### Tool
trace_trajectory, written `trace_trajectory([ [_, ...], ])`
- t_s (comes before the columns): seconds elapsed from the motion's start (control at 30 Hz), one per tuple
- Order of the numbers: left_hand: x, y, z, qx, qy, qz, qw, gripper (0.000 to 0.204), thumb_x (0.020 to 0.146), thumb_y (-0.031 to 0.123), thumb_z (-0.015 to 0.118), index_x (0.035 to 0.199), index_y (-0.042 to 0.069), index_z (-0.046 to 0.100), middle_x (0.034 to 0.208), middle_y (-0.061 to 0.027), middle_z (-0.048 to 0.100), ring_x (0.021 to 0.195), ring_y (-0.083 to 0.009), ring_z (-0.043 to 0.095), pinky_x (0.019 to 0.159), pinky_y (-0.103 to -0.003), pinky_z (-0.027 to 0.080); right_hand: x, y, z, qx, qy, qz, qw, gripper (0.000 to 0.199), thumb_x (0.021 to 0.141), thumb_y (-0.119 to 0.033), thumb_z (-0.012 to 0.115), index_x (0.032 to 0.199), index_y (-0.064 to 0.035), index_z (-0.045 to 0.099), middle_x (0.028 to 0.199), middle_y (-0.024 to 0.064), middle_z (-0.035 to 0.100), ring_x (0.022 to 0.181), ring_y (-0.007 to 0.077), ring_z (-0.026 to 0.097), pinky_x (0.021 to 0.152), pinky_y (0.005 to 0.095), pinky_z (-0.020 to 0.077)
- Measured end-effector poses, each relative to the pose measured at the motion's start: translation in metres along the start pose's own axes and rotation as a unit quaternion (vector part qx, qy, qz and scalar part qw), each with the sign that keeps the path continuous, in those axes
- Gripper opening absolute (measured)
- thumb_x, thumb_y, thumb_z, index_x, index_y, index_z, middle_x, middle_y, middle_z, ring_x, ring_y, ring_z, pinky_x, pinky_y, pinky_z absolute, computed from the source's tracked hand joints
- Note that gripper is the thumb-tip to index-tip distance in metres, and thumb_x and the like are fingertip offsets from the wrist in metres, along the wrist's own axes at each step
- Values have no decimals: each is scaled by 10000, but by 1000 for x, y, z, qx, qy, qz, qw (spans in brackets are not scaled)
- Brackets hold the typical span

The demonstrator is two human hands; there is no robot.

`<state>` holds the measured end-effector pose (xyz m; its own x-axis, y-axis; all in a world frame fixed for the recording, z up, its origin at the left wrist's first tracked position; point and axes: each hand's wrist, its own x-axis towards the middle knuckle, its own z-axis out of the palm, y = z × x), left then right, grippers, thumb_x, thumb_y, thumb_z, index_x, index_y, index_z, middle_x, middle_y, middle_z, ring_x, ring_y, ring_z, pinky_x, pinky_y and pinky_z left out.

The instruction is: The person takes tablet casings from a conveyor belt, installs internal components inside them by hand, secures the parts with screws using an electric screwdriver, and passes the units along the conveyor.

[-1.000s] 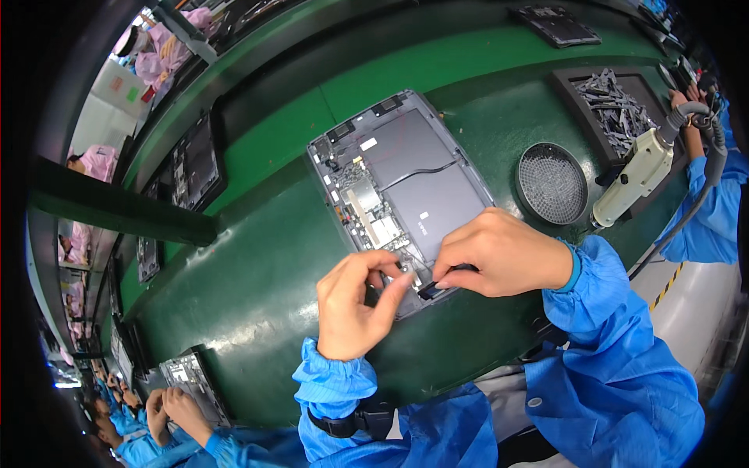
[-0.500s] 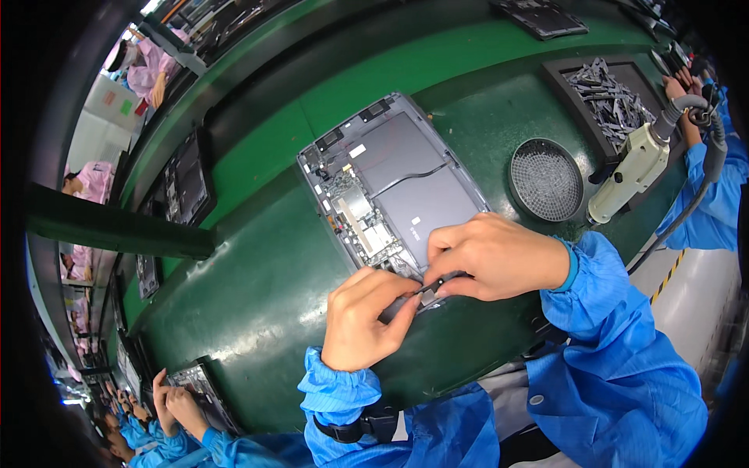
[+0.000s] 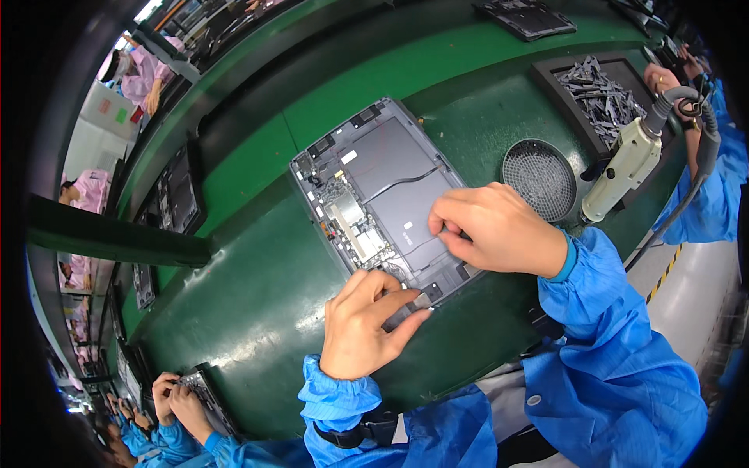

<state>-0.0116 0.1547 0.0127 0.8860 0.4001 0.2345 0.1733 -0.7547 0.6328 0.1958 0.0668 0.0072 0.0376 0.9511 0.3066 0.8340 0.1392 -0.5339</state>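
Observation:
An opened tablet [image 3: 413, 187] lies at an angle on the green bench, its circuit board [image 3: 355, 222] on the left side and a flat grey battery [image 3: 398, 210] beside it, crossed by a black cable. My left hand [image 3: 359, 324] has thumb and fingers closed round the tablet's near left corner; a small silvery patch [image 3: 423, 300] shows by the fingertips. Over the battery's lower right part is my right hand [image 3: 499, 234], its fingers pinched together. A dark bit shows near its thumb, too small to name.
Right of the tablet stand a round black dish with a gridded bottom [image 3: 538, 179], a pale power tool [image 3: 624, 171] on a thick hose and a black tray [image 3: 546, 74] of loose dark strips. Other devices [image 3: 530, 17] lie around. Co-workers' hands [image 3: 183, 405] are at left and right.
My right hand has moved up and right, away from the near corner, to over the battery. My left hand stays at the corner. The view has shifted slightly.

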Motion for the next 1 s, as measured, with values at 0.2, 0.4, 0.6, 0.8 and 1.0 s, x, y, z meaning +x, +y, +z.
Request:
trace_trajectory([
  [0.2, -3, 1, 0, 74, -19, 34, 996, 295, 580, 171, 798, 829, 73, 674, 769, -13, 524, 726, -197, 539, 556, -317, 465, 6, -5, -4, 54, 86, -4, 995, 107, 708, -49, 663, 786, -63, 591, 706, 58, 591, 566, 229, 585, 498, 337, 451],
  [0.4, -4, 8, 9, 145, -9, 69, 987, 317, 528, 105, 801, 773, 56, 606, 791, -48, 548, 730, -250, 558, 558, -357, 457, -8, -14, -30, 24, 478, -133, 868, 214, 685, 25, 725, 843, -56, 606, 737, 53, 554, 592, 150, 520, 520, 263, 422],
  [0.6, -9, 7, 15, 137, 95, 111, 980, 265, 557, 62, 795, 783, 41, 658, 759, -63, 559, 690, -254, 548, 579, -350, 454, -71, 9, -52, -186, 611, -34, 769, 524, 692, -31, 738, 1132, -71, 457, 1103, 132, 466, 1040, 274, 495, 938, 392, 401],
  [0.8, -14, 6, 26, 122, 87, 70, 986, 251, 572, 57, 804, 783, 27, 673, 750, -72, 561, 684, -242, 551, 582, -331, 455, -90, 31, -65, 464, 397, 199, 766, 391, 778, -180, 733, 1054, 19, 539, 840, 85, 597, 715, 127, 592, 626, 251, 486],
  [1.0, -20, 1, 35, 86, 106, 29, 990, 233, 602, 29, 805, 804, 6, 692, 743, -63, 558, 590, -168, 523, 532, -282, 428, -36, 26, -79, 510, 410, 168, 737, 266, 854, -255, 654, 881, -2, 575, 662, 36, 561, 420, 74, 458, 401, 220, 387],
])
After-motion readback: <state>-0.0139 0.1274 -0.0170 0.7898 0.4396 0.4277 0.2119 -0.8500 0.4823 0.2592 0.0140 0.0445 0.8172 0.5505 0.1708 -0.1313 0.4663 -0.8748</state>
